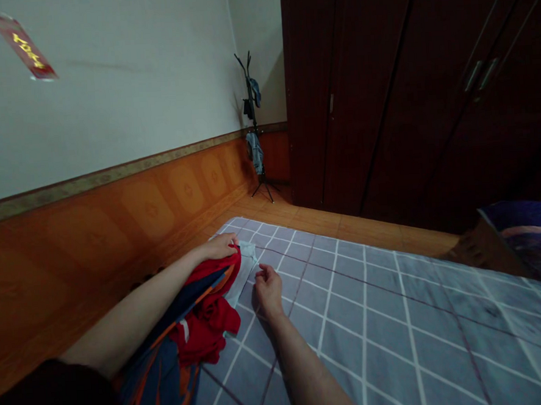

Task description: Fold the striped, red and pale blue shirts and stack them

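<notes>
My left hand point(222, 246) is closed on the upper edge of a red cloth point(213, 319), its fingers pinching the fabric near the bed's far left corner. That cloth lies bunched on the bed, with a pale blue cloth point(240, 271) spread flat beside and partly under it. Below my left forearm lies a blue and orange patterned fabric point(157, 377), partly hidden by the arm. My right hand point(269, 290) rests just right of the pale cloth, over the checked sheet, with loosely bent fingers and nothing visible in them.
A grey sheet with white lines point(378, 318) covers the bed. Orange wall panelling point(151, 207) runs along the left. At the far corner stands a black coat rack point(252, 118) with clothes on it. Dark wardrobes point(374, 92) stand behind, and a purple fabric point(529, 235) lies at right.
</notes>
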The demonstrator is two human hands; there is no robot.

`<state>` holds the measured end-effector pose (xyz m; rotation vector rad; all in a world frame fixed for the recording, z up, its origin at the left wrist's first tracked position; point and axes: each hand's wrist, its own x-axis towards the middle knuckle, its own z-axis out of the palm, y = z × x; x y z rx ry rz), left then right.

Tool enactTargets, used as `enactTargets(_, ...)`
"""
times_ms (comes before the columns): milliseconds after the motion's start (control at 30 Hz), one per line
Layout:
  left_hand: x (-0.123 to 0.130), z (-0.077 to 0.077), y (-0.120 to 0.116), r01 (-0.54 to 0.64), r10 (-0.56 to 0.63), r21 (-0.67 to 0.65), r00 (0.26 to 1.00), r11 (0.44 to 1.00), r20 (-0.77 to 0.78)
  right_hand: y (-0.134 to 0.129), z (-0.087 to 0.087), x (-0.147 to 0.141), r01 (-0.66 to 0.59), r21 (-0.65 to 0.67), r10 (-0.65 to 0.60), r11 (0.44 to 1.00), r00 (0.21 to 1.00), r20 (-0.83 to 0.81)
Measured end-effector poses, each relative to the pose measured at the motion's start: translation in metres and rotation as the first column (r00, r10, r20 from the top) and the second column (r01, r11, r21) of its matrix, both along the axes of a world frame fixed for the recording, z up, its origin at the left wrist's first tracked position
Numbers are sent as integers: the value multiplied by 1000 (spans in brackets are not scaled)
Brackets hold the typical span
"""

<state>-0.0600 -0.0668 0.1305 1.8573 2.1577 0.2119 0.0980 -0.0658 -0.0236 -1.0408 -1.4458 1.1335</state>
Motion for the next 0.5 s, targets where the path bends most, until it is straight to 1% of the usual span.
enactTargets(33,2,-17,15,-1,1,-32,1000,999,2,0,0,0,-3,2,3,1000,1000,7)
enactTargets(67,3,-30,28,-4,5,-60,1000,998,3,-1,0,0,-5,4,5,1000,1000,14)
enactTargets(100,2,-41,39,-13,13,-85,1000,996,5,-1,1,0,-7,6,7,1000,1000,19)
enactTargets(167,-1,-56,54,-31,32,-136,999,990,9,-2,1,0,-9,7,9,1000,1000,30)
enactTargets(233,-5,-65,63,-43,48,-185,999,982,19,-2,2,-1,-11,3,11,1000,999,39)
enactTargets(333,-9,-73,68,-52,63,-221,997,974,43,-3,3,-2,-9,-8,9,1000,999,52)
enactTargets(400,-10,-76,68,-60,76,-212,995,975,66,-4,4,-2,-7,-13,8,1000,998,58)
enactTargets(500,-9,-77,64,-81,99,-162,989,983,106,-3,4,-2,-9,-17,10,1000,998,63)
